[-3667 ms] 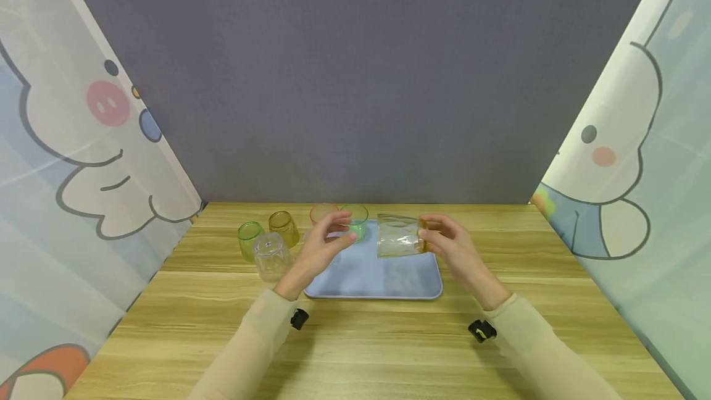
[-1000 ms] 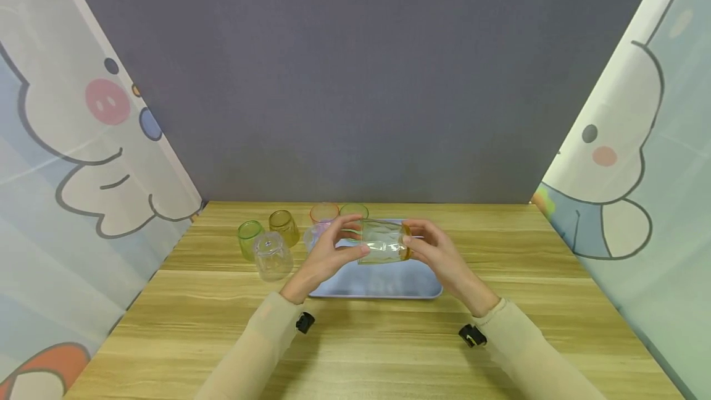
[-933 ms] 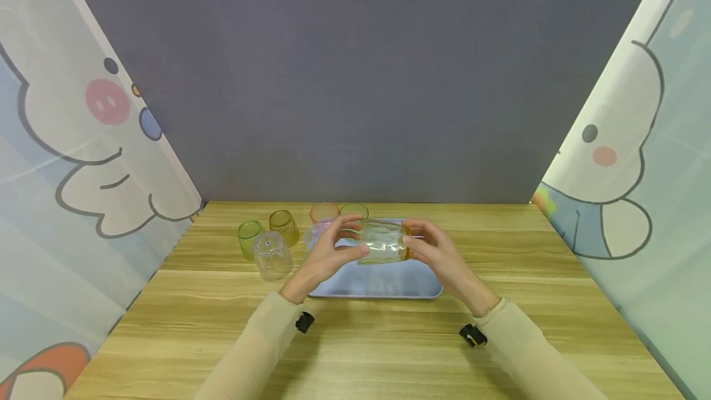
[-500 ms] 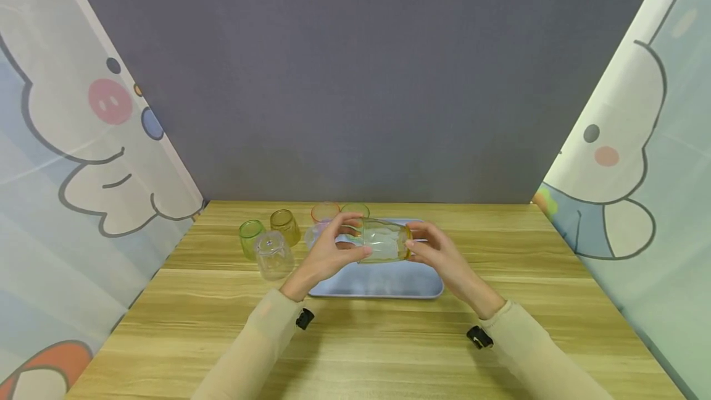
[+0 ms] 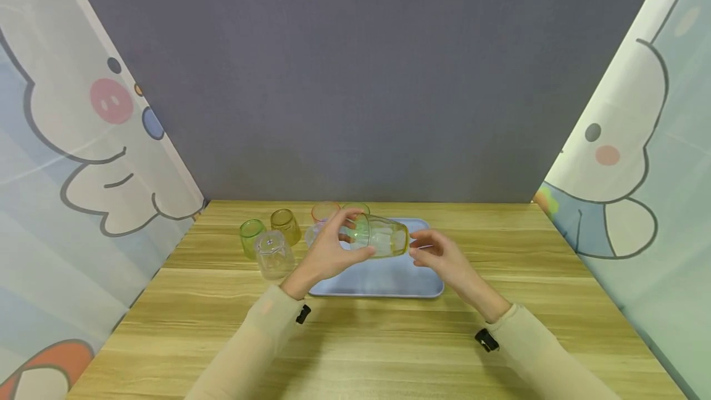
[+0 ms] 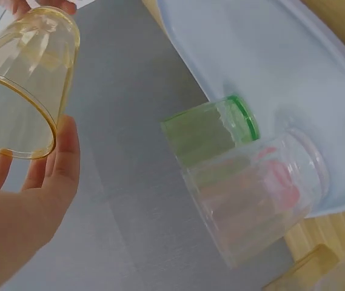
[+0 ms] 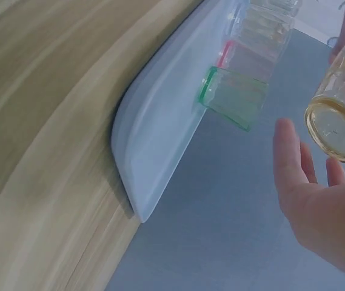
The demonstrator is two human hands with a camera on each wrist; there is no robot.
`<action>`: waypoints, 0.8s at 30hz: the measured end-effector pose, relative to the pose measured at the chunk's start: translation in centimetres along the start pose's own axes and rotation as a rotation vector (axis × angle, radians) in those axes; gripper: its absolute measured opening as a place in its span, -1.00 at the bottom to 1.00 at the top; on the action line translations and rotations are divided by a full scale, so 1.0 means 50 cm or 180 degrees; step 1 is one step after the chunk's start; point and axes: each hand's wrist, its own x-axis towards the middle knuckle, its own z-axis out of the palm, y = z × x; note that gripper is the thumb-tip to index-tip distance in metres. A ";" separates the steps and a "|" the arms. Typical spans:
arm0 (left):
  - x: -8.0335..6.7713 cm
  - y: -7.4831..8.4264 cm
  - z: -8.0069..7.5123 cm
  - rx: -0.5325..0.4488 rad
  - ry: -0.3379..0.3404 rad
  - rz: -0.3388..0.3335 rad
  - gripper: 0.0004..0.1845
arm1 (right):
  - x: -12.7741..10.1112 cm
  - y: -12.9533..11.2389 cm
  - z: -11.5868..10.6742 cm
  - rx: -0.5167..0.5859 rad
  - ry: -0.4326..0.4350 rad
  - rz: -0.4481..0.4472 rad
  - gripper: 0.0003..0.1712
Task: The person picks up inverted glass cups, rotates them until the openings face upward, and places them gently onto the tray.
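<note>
Our left hand (image 5: 326, 255) grips the glass (image 5: 387, 239) at nine o'clock; our right hand (image 5: 447, 262) hovers loose-fingered at three. Likely a handover; next calls for steady left support.

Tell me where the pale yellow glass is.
In the head view, the pale yellow glass is just right of center, tipped sideways over the tray, its rim end held in the left grip and its base facing the right grip.

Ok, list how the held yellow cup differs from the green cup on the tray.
The yellow cup is tipped sideways; the green cup stands upright. The yellow cup is in the left hand; the green cup rests on the tray. The yellow cup's base is yellow, the green cup's green. Both are see-through.
</note>
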 end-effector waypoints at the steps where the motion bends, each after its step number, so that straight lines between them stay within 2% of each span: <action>1: 0.000 0.001 0.000 0.0041 0.0007 0.0007 -0.27 | -0.001 0.002 -0.001 -0.0101 -0.0007 0.0005 -0.47; 6: 0.002 0.007 0.000 0.0268 0.0018 0.0042 -0.25 | -0.008 0.013 -0.003 -0.0600 -0.0043 -0.0027 -0.54; 11: 0.005 0.011 0.001 0.0607 0.0054 0.0053 -0.23 | -0.011 0.023 -0.001 -0.0974 -0.0075 -0.0246 -0.67; 15: 0.010 0.012 0.001 0.0893 0.0072 0.0109 -0.20 | -0.017 0.029 0.005 -0.1107 -0.0090 -0.0385 -0.74; 24: 0.020 0.010 -0.003 0.1348 0.0128 0.0245 -0.19 | -0.024 0.035 0.017 -0.1439 -0.0087 -0.0464 -0.80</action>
